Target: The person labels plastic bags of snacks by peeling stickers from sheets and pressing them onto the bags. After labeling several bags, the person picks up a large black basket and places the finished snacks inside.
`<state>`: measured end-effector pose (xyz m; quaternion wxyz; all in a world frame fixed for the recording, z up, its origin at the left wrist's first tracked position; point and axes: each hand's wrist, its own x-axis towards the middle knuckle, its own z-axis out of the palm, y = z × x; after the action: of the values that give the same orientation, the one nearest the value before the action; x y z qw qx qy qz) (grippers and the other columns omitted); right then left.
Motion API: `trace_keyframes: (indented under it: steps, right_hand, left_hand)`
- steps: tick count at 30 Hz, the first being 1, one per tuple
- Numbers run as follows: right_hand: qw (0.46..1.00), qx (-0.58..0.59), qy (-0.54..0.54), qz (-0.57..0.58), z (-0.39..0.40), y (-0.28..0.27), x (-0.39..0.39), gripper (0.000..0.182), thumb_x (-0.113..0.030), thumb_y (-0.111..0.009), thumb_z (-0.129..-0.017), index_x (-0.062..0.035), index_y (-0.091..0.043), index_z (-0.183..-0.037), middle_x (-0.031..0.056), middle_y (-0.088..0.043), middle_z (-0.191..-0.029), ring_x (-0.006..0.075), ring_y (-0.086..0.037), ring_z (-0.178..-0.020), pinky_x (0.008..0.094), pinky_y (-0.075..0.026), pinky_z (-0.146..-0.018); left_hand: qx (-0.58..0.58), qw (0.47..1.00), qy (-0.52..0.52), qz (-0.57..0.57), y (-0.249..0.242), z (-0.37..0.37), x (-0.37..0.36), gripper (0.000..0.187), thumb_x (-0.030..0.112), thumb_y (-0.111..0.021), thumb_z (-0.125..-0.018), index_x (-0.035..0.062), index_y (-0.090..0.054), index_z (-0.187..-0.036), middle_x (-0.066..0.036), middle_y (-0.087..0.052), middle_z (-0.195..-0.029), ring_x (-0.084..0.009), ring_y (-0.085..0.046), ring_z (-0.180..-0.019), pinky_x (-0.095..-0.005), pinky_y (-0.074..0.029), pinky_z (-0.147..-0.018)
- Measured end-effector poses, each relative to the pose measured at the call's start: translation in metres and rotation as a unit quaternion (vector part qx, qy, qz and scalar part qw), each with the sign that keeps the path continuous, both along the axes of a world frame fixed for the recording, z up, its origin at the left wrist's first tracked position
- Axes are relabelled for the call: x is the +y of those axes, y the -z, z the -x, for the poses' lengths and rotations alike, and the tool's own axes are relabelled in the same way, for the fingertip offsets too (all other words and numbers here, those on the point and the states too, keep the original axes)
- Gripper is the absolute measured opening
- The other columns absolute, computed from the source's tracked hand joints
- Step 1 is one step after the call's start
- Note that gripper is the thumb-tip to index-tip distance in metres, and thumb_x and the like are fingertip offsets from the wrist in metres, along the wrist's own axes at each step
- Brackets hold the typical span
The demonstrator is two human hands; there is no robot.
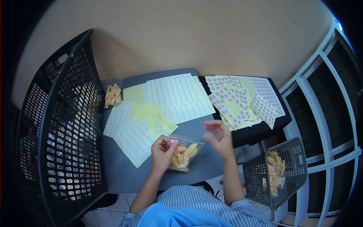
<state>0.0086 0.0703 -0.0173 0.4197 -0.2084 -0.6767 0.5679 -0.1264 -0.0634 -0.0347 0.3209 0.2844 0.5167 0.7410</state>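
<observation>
My left hand pinches the upper left side of a clear plastic bag filled with pale yellow, stick-shaped snack pieces. The bag is held just over the grey table near its front edge. A small light patch shows under my left thumb, too small to make out. To the right of the bag, apart from it, my right hand is raised with its fingers spread and nothing in them. Sheets of small printed labels lie on the table beyond my left hand. Past my right hand are sheets of round red-and-white stickers.
A tall dark plastic basket holding many bags stands along the left. Another snack bag lies at the table's back left. More label sheets cover the back. Low on the right, a grey-green basket holds snack bags, beside a white metal frame.
</observation>
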Motion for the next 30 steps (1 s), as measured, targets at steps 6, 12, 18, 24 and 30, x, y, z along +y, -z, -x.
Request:
trace_keyframes:
  steps: [6, 12, 18, 24, 30]
  right_hand:
    - [0.847, -0.328, 0.341, -0.241, -0.051, 0.083, 0.093, 0.034, -0.011, -0.065, -0.063, -0.0024, -0.053, -0.094, 0.0112, -0.054, -0.089, 0.0288, -0.052, -0.083, 0.0362, -0.042, -0.075]
    - [0.807, -0.41, 0.33, -0.269, -0.05, 0.095, 0.107, 0.034, -0.015, -0.061, -0.064, -0.003, -0.056, -0.096, 0.0117, -0.056, -0.089, 0.0289, -0.053, -0.086, 0.038, -0.042, -0.076]
    - [0.821, -0.396, 0.314, -0.264, -0.049, 0.091, 0.107, 0.031, -0.015, -0.059, -0.064, -0.0023, -0.058, -0.093, 0.0131, -0.058, -0.091, 0.0295, -0.055, -0.084, 0.0381, -0.044, -0.074]
    - [0.826, -0.4, 0.317, -0.239, -0.049, 0.09, 0.102, 0.033, -0.013, -0.059, -0.064, -0.0016, -0.058, -0.095, 0.014, -0.059, -0.091, 0.0299, -0.056, -0.085, 0.0368, -0.045, -0.074]
    - [0.829, -0.398, 0.323, -0.225, -0.048, 0.09, 0.097, 0.024, -0.012, -0.057, -0.069, -0.0019, -0.06, -0.091, 0.0134, -0.06, -0.09, 0.0293, -0.058, -0.079, 0.0354, -0.047, -0.07]
  left_hand:
    - [-0.018, 0.998, 0.021, 0.058, 0.009, 0.006, 0.004, 0.009, 0.005, -0.057, -0.079, 0.0033, -0.051, -0.073, -0.001, -0.056, -0.067, -0.0028, -0.05, -0.059, -0.0163, -0.041, -0.054]
    - [-0.012, 0.992, 0.057, 0.109, 0.025, 0.007, 0.009, 0.015, 0.012, -0.049, -0.085, 0.0005, -0.052, -0.076, -0.002, -0.056, -0.068, -0.0044, -0.05, -0.061, -0.018, -0.04, -0.057]
    - [0.034, 0.983, 0.073, 0.163, 0.02, 0.007, 0.009, 0.018, 0.011, -0.048, -0.085, -0.0035, -0.053, -0.093, -0.003, -0.058, -0.075, -0.0067, -0.052, -0.067, -0.0201, -0.042, -0.062]
    - [0.192, 0.963, 0.002, 0.19, 0.001, -0.005, 0.01, 0.039, 0.015, -0.057, -0.078, -0.0028, -0.045, -0.111, -0.016, -0.048, -0.107, -0.0197, -0.049, -0.091, -0.0311, -0.042, -0.078]
    - [0.476, 0.862, 0.041, 0.17, -0.008, -0.011, 0.004, 0.023, 0.016, -0.06, -0.072, 0.0059, -0.055, -0.093, -0.008, -0.05, -0.103, -0.0257, -0.041, -0.099, -0.0366, -0.03, -0.088]
